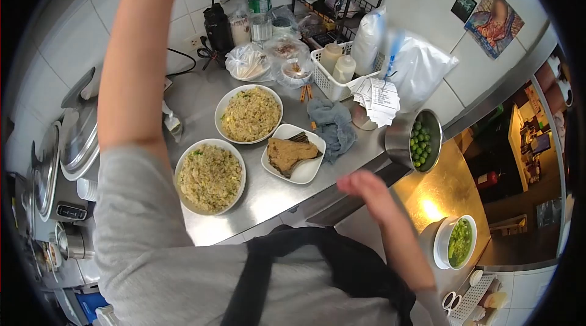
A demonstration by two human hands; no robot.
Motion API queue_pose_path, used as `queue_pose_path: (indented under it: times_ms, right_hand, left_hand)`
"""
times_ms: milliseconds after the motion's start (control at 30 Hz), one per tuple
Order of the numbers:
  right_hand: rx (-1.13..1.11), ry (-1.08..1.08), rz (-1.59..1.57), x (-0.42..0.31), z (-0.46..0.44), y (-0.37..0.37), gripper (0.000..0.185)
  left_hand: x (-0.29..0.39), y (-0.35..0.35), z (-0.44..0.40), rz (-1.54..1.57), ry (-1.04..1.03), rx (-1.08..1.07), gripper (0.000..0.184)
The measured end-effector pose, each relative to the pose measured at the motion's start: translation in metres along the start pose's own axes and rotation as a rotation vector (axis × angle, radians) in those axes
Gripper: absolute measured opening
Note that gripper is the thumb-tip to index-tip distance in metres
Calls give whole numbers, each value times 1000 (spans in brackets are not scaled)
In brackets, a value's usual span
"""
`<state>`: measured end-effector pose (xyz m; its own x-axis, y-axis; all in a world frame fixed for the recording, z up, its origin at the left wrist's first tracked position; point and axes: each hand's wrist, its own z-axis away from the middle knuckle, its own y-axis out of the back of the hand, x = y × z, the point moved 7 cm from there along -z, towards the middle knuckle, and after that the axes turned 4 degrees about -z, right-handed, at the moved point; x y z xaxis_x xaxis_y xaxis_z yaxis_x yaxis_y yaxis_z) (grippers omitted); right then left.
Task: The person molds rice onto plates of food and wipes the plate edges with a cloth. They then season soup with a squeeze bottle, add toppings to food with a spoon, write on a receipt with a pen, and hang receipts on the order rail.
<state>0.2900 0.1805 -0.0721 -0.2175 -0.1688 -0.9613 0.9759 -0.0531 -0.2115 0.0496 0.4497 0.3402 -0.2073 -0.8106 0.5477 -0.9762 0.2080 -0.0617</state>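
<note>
My left arm reaches up past the top edge, and its hand is cut off from view. My right hand (369, 193) hovers, a little blurred, off the counter's front edge. Its fingers look loosely stretched to the left, with nothing visible in them. Nearest to it is a square white dish (303, 174) holding a browned triangular piece of food (292, 154) on a dark leaf-like strip. Left of that stand two round white bowls of fried rice, one farther back (250, 113) and one closer to me (210, 178). A crumpled grey-blue cloth (330, 127) lies behind the dish.
A white basket (332, 85) with squeeze bottles stands at the back, beside paper slips (376, 100). At right are a metal pot of green limes (420, 146) and a white bowl of chopped greens (461, 242). Lidded pots (79, 143) line the left side.
</note>
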Motion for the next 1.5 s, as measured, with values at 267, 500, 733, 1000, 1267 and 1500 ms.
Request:
queue_pose_path:
  times_ms: [267, 500, 733, 1000, 1267, 1500]
  right_hand:
    - [150, 141, 963, 4, -291, -55, 30]
    - [-41, -291, 419, 54, -315, -81, 30]
    - [-31, -223, 274, 13, -271, -82, 31]
    - [365, 39, -106, -49, -68, 6, 42]
    - [851, -55, -223, 8, 190, 84, 48]
    - [1138, -28, -381, 78, 277, 117, 54]
  left_hand:
    - [123, 129, 186, -13, 220, 33, 74]
    - [225, 253, 304, -401, 331, 270, 84]
    - [257, 259, 303, -563, 186, 300, 93]
    - [185, 224, 294, -175, 67, -61, 95]
    - [128, 139, 270, 492, -71, -464, 83]
    - [100, 16, 303, 323, 428, -308, 64]
